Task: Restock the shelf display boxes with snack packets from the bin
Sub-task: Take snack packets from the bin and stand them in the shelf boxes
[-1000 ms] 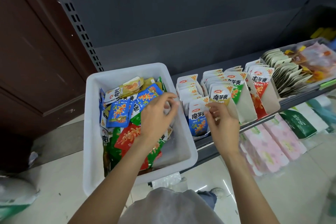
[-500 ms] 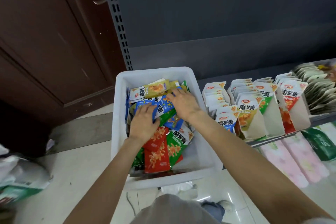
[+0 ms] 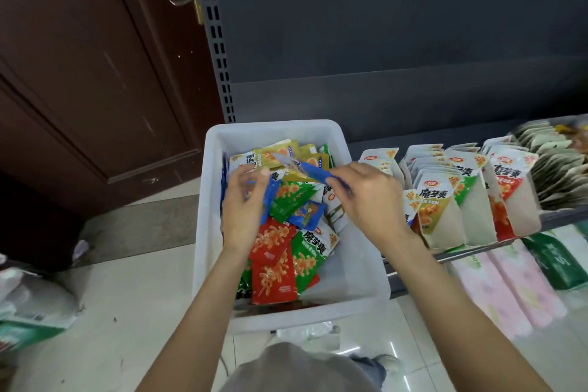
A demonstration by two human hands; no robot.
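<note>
A white plastic bin (image 3: 356,283) on the shelf's left end holds several loose snack packets in red (image 3: 273,274), green, blue and yellow. Both hands are over the bin. My right hand (image 3: 366,200) pinches a blue packet (image 3: 310,173) lifted above the pile. My left hand (image 3: 245,200) grips blue packets (image 3: 269,200) at the bin's left side. White display boxes (image 3: 445,216) with upright packets stand in a row on the shelf to the right of the bin.
A perforated grey shelf upright (image 3: 216,41) rises behind the bin. A brown door (image 3: 89,67) is at left. Pink and green packs (image 3: 509,283) sit on the lower shelf at right. Plastic bags (image 3: 35,305) lie on the tiled floor at left.
My right hand left the display boxes, reached into the bin and lifted a blue packet. My left hand closed on blue packets at the bin's left. The view shifted left.
</note>
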